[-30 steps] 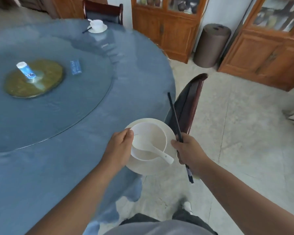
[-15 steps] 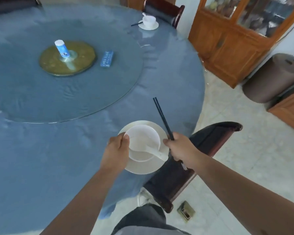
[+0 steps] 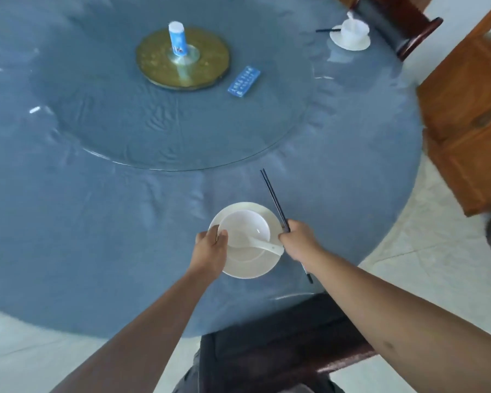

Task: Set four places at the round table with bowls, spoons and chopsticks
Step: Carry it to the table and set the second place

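I hold the bowl [image 3: 243, 228] and plate [image 3: 245, 265] rim with my left hand [image 3: 211, 251], while my right hand [image 3: 301, 239] grips the chopsticks [image 3: 274, 198] above the table [image 3: 125, 222].

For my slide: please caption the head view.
Left hand holds plate with bowl and spoon; right hand grips chopsticks.

Blue-white canister [image 3: 177, 38] on brass disc [image 3: 183, 58], blue packet [image 3: 244, 81], cabinet [image 3: 465, 114]

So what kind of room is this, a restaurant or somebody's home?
Probably a dining room, home or small restaurant, I cannot tell which. A big round table with a glass turntable, dark wooden chairs around it, and wooden cabinets by the wall suggest it.
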The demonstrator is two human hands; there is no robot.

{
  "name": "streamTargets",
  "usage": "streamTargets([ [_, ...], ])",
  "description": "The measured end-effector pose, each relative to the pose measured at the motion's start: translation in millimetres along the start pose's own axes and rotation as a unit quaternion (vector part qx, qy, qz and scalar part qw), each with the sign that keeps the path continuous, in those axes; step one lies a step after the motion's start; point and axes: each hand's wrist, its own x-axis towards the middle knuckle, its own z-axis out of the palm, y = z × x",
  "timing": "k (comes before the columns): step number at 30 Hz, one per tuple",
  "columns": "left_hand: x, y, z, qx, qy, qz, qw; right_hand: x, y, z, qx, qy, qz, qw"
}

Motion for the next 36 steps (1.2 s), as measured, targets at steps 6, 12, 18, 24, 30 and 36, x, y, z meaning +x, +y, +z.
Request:
streamTargets([
  [6,0,6,29,-0.048,0.084,-0.085,0.992,60,14,4,-0.067,-0.074,-0.060,0.993],
  [12,-1,27,45,-0.076,0.157,-0.178,0.968,78,11,-4,-0.048,-0.100,-0.075,0.991],
  [18,-3,35,50,-0.074,0.199,-0.221,0.952,78,18,-28,0.004,-0.062,-0.057,0.996],
  [24,-55,33,65,-0.104,0.185,-0.111,0.971,40,37,-29,0.272,-0.132,0.120,0.946],
  [30,-90,50,108,-0.300,-0.171,-0.244,0.906,4,42,-8,0.365,-0.213,0.143,0.895],
  [36,-84,47,111,-0.326,-0.235,-0.251,0.881,-1,38,5,0.267,-0.207,0.096,0.936],
])
